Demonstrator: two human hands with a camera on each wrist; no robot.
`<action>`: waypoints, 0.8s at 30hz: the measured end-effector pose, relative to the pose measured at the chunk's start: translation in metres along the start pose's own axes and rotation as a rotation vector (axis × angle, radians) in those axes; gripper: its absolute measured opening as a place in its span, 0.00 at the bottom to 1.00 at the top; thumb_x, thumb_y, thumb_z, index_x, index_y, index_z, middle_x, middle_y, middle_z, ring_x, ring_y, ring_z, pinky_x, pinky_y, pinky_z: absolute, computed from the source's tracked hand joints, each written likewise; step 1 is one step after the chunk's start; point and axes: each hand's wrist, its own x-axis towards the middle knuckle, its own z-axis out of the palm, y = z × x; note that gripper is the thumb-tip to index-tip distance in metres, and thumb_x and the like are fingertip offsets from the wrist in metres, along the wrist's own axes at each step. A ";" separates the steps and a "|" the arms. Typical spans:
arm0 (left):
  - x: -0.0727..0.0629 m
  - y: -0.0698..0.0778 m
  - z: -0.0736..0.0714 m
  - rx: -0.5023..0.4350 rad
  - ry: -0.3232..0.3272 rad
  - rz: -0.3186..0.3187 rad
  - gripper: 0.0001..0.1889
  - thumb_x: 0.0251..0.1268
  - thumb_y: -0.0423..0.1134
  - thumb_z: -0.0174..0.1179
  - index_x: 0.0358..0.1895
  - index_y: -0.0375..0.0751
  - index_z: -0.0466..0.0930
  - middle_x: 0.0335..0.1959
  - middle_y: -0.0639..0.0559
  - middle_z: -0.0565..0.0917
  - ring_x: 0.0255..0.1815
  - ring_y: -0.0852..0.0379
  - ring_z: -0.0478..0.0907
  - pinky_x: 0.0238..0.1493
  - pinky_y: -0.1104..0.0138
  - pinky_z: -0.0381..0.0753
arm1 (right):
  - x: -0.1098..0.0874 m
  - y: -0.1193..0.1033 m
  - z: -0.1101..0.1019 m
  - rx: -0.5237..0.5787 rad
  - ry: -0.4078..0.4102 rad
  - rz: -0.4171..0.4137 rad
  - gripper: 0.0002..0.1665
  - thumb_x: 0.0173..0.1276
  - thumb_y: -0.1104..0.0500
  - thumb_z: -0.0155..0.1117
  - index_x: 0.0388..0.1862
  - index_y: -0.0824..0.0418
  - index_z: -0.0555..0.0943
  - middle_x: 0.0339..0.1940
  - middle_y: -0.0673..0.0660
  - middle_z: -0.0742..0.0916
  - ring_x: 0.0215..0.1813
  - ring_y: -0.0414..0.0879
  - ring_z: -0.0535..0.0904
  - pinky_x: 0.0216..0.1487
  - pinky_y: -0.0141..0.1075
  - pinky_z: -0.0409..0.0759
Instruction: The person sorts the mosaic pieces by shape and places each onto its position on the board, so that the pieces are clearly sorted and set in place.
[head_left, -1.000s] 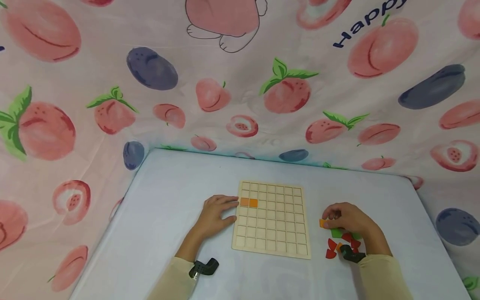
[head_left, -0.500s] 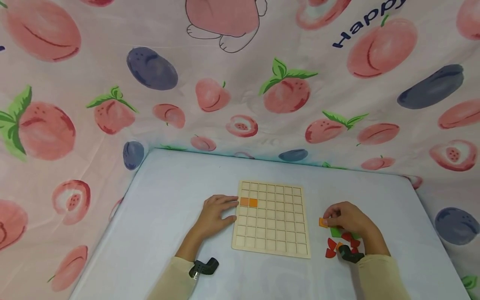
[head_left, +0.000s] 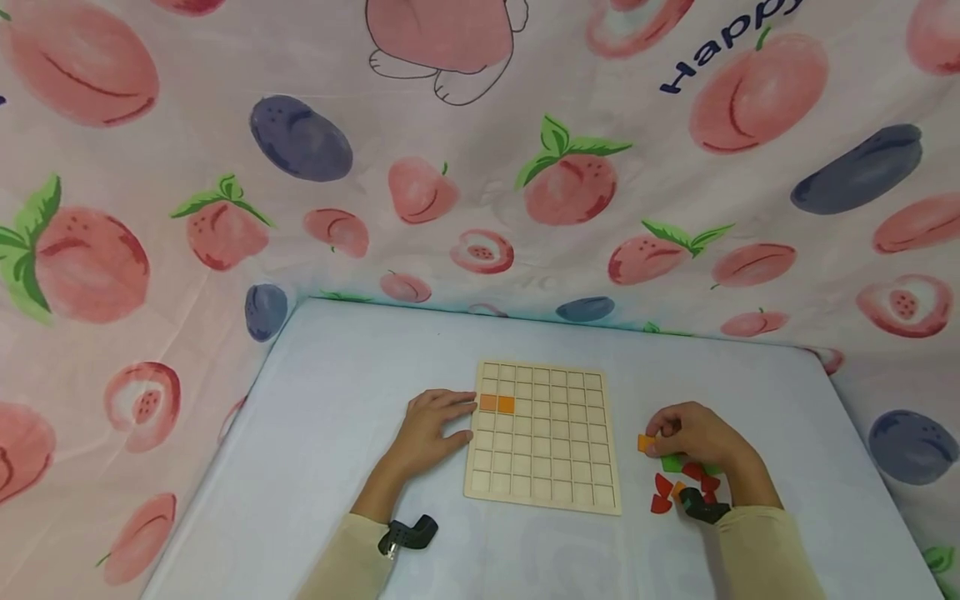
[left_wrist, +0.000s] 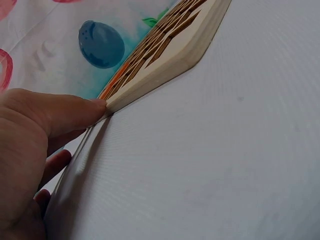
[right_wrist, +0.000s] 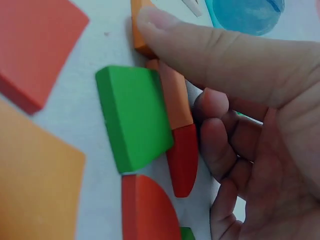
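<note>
Meanwhile, at a white table [head_left: 360, 358], a person's right hand [head_left: 692, 435] pinches an orange block [head_left: 642, 443] between thumb and forefinger, the grip narrow, while the left hand [head_left: 431, 425] rests with extended fingers against the near-side-to-far left edge of a wooden grid board [head_left: 543, 437]. The step in hand appears to be the picking up of a loose piece; two orange squares [head_left: 506, 405] already sit side by side in the board's third row from the far edge. The next move would seem to call for a lift and a leftward carry to the grid, with the block laid flat inside a cell; which cell, one cannot tell. The block lies right of the board and apart from it, at the very tips of the grip, jutting toward the grid. Whether it touches the table is unclear. Just beside the hand lie a green block [right_wrist: 137, 117] and several red pieces [head_left: 661, 503].
</note>
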 end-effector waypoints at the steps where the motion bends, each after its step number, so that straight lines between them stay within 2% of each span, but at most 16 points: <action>1: 0.000 0.000 0.000 0.003 0.000 0.003 0.24 0.64 0.45 0.70 0.64 0.47 0.83 0.69 0.57 0.79 0.70 0.49 0.71 0.73 0.45 0.61 | 0.000 0.000 0.000 0.001 0.003 0.004 0.15 0.56 0.56 0.81 0.37 0.62 0.85 0.28 0.52 0.75 0.30 0.45 0.73 0.28 0.34 0.75; 11: -0.001 0.001 -0.001 -0.008 -0.013 0.009 0.25 0.66 0.45 0.69 0.65 0.46 0.82 0.71 0.56 0.78 0.70 0.48 0.70 0.73 0.43 0.59 | -0.001 -0.001 0.002 -0.023 0.011 0.041 0.15 0.54 0.55 0.82 0.34 0.60 0.85 0.27 0.52 0.77 0.31 0.46 0.74 0.29 0.35 0.74; 18: 0.000 0.003 -0.002 0.007 -0.014 0.013 0.24 0.67 0.45 0.68 0.66 0.47 0.81 0.71 0.57 0.77 0.70 0.49 0.70 0.74 0.44 0.59 | -0.003 0.001 0.002 -0.026 0.005 0.012 0.14 0.57 0.55 0.80 0.35 0.60 0.84 0.26 0.51 0.76 0.30 0.44 0.73 0.28 0.33 0.72; 24: -0.001 0.004 -0.002 0.007 -0.014 0.014 0.24 0.67 0.45 0.68 0.66 0.47 0.81 0.71 0.57 0.77 0.70 0.49 0.70 0.74 0.44 0.59 | -0.005 0.002 0.002 0.023 0.003 -0.015 0.13 0.63 0.55 0.76 0.38 0.60 0.83 0.28 0.53 0.78 0.32 0.45 0.74 0.30 0.34 0.75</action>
